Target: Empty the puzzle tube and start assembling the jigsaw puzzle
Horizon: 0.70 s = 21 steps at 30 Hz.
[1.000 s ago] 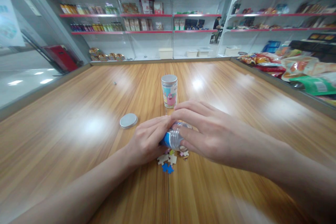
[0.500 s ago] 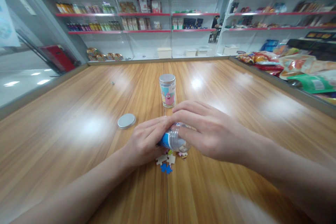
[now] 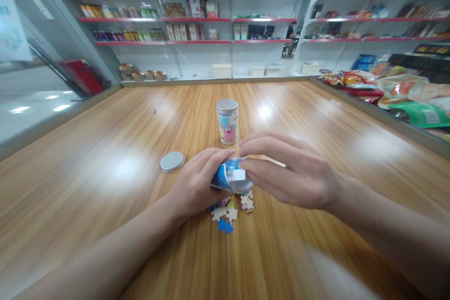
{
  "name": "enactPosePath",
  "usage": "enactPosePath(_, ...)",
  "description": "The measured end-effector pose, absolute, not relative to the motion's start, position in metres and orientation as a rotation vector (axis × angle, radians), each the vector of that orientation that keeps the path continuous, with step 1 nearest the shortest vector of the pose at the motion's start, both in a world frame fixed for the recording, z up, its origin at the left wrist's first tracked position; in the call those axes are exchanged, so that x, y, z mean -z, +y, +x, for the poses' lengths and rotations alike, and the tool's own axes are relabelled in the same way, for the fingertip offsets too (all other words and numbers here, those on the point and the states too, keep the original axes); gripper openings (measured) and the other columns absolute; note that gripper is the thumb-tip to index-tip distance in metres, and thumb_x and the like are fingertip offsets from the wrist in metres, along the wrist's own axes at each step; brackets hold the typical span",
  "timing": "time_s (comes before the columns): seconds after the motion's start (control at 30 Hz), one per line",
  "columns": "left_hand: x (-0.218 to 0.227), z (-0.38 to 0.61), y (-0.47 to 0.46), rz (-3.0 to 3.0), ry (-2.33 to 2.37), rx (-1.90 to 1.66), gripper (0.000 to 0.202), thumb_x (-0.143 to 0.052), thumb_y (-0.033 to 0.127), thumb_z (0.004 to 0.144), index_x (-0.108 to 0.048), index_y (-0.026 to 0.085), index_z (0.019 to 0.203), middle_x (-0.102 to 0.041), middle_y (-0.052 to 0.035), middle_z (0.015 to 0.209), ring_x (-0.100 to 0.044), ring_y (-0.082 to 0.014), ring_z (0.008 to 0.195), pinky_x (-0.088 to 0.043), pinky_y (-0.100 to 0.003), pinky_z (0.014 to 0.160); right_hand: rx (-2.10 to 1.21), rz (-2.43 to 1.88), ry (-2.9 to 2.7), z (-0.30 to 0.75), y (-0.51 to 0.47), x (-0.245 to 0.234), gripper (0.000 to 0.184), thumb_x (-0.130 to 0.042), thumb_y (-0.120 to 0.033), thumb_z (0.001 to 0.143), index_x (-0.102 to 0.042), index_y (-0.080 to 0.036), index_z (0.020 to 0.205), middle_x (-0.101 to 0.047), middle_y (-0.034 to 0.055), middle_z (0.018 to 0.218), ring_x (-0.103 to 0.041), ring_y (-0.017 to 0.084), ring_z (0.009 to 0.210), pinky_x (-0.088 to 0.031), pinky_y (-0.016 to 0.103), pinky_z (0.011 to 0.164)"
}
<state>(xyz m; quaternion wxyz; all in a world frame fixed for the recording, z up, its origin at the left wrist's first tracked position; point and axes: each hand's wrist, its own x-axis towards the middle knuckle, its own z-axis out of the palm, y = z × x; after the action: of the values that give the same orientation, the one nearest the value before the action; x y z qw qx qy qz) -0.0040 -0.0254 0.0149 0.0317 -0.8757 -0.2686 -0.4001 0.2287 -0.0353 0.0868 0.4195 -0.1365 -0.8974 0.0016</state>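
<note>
My left hand (image 3: pixel 198 176) is wrapped round a clear plastic jar (image 3: pixel 225 174) with blue on its side, tilted so its uncapped mouth points right and down. Thumb and fingers of my right hand (image 3: pixel 291 168) close on the jar's mouth. A small white patch shows beside my right thumb; whether it is a label or paper I cannot tell. Below the jar lie several jigsaw puzzle pieces (image 3: pixel 231 214), some bare-backed, some blue or printed. To the left a silver lid (image 3: pixel 172 161) rests flat. Behind the hands stands a second jar (image 3: pixel 228 123), silver-lidded, with a pink cartoon figure.
The wood-grain table (image 3: pixel 105 206) has a raised dark edge. Bagged snacks (image 3: pixel 397 89) crowd its right side. A tiny object (image 3: pixel 153 110) sits at the far left. Beyond are stocked shelves (image 3: pixel 191 19), a red cart (image 3: pixel 80 77) and a distant seated person (image 3: pixel 290 40).
My right hand has drawn back slightly from over the jar to its mouth. The jar has turned and lifted a little, showing the white patch and more puzzle pieces beneath.
</note>
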Motion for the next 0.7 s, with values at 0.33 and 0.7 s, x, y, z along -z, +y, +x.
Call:
enactPosePath(0.33,-0.01,-0.003,-0.022,-2.489,-1.015,1.278,0.067,-0.081,0.04,0.078,-0.049,0.019,0.134,-0.068,-0.0124,0.122,-0.068,-0.0258,0.107,-0.055,-0.037,0.095,0.286,-0.415,-2.047,0.25,-0.028,-0.103,0.019,-0.067,-0.007,0.084,-0.072,-0.022,0.096,-0.075,0.0027,0.094,-0.071,0.017,0.082,-0.058,0.028,0.071)
enactPosePath(0.7,0.011,-0.018,0.013,-2.08,-1.56,1.945,0.064,-0.08,0.039,0.082,-0.044,0.022,0.133,-0.057,-0.0123,0.131,-0.058,-0.0279,0.123,-0.05,-0.047,0.105,-0.65,-0.708,-1.266,0.283,0.041,-0.041,0.026,-0.078,-0.032,0.076,-0.065,-0.021,0.097,-0.069,0.0002,0.081,-0.063,0.013,0.056,-0.049,0.024,0.046)
